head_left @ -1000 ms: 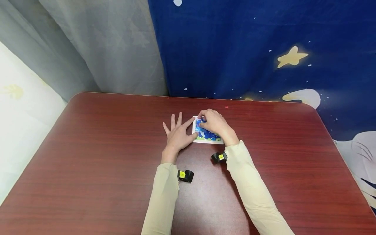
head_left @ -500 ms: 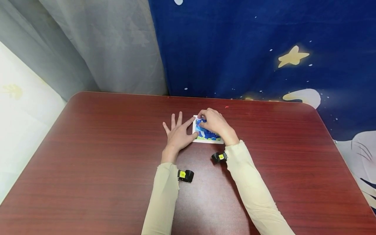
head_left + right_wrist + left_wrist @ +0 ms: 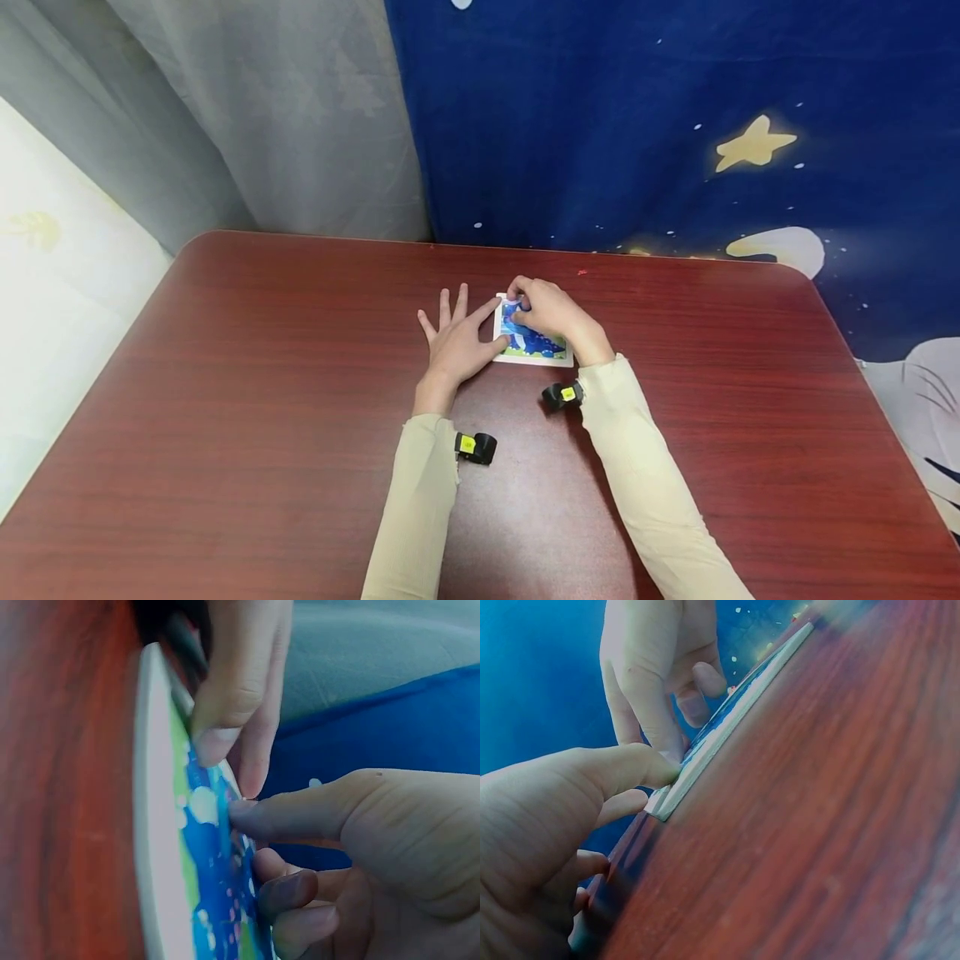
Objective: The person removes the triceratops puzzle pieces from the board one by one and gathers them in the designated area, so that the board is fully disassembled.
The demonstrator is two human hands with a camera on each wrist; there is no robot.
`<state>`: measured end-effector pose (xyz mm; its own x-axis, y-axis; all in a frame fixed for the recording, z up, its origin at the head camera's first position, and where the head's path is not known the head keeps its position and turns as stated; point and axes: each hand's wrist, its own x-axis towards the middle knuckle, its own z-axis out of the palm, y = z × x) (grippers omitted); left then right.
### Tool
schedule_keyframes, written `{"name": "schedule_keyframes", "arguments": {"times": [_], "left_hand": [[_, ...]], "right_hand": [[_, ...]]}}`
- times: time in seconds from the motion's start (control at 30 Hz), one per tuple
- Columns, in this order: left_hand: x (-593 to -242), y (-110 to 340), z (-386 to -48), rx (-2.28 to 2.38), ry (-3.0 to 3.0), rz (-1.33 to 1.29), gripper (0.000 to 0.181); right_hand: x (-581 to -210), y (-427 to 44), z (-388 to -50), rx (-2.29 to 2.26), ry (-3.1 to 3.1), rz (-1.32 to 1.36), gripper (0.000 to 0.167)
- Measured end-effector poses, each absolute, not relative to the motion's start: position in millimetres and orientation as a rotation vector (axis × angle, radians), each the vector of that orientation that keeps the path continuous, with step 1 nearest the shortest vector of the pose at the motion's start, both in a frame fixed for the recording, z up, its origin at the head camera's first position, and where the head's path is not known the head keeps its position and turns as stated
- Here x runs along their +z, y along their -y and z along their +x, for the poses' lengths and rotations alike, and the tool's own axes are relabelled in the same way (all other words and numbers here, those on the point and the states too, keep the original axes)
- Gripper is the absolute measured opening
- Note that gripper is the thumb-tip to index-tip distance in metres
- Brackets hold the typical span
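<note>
A small board (image 3: 532,362) with a white frame and a blue cartoon picture (image 3: 531,343) lies flat on the table. At its left side my left hand (image 3: 455,350) rests with spread fingers, its thumb and index finger touching the frame. My right hand (image 3: 551,310) bends over the upper part of the picture and hides some of it. In the right wrist view, the right thumb (image 3: 259,817) touches the picture while the other fingers (image 3: 289,892) curl close to its surface. Whether these fingers pinch anything is hidden.
The board stands on a red-brown wooden table (image 3: 300,375). A tiny red bit (image 3: 582,272) lies near the far edge. Behind the table hang a grey curtain (image 3: 315,125) and a blue one with stars (image 3: 570,125). Black wrist straps (image 3: 476,448) hang by both sleeves.
My left hand keeps its place on the board. The right wrist has shifted very slightly farther away, its fingers still over the same part of the picture. The head view has moved a little.
</note>
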<state>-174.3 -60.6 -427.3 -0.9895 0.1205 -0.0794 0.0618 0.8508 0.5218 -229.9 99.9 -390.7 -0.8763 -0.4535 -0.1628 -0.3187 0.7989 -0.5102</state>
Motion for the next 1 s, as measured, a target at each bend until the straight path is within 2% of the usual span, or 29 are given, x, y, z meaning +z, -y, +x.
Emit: {"name": "schedule_keyframes", "arguments": {"times": [0.67, 1.0], "left_hand": [[-429.2, 59.6, -175.5, 0.812, -2.925, 0.151, 0.066], [-428.8, 59.5, -175.2, 0.82, -2.928, 0.145, 0.066]], "right_hand": [[-388.3, -98.9, -228.1, -0.696, -2.698, -0.556, 0.026], [-388.9, -99.0, -229.6, -0.71, -2.703, -0.559, 0.023]]}}
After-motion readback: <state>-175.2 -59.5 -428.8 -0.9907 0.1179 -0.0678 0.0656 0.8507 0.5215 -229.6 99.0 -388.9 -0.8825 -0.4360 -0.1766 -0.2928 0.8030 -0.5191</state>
